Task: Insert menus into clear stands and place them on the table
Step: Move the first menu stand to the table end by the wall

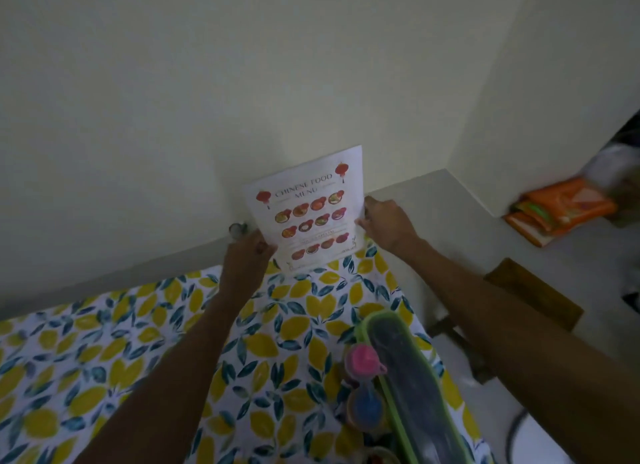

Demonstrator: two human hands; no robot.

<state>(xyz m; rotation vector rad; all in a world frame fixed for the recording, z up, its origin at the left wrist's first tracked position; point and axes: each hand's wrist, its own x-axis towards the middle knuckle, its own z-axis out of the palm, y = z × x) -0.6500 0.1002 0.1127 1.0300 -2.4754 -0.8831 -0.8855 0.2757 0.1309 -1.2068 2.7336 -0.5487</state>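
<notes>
Upright at the table's (104,359) far edge, a menu (306,210) is pinched at both sides: left hand (247,254), right hand (388,222), fingers closed on it. Likely light, stiff, slippery.

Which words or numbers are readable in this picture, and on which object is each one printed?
"CHINESE FOOD MENU": heading on the menu, held by the left hand and right hand.
Smaller lines lower on the menu: too blurred to read.
Orange packets on the floor: print too blurred to read.
</notes>
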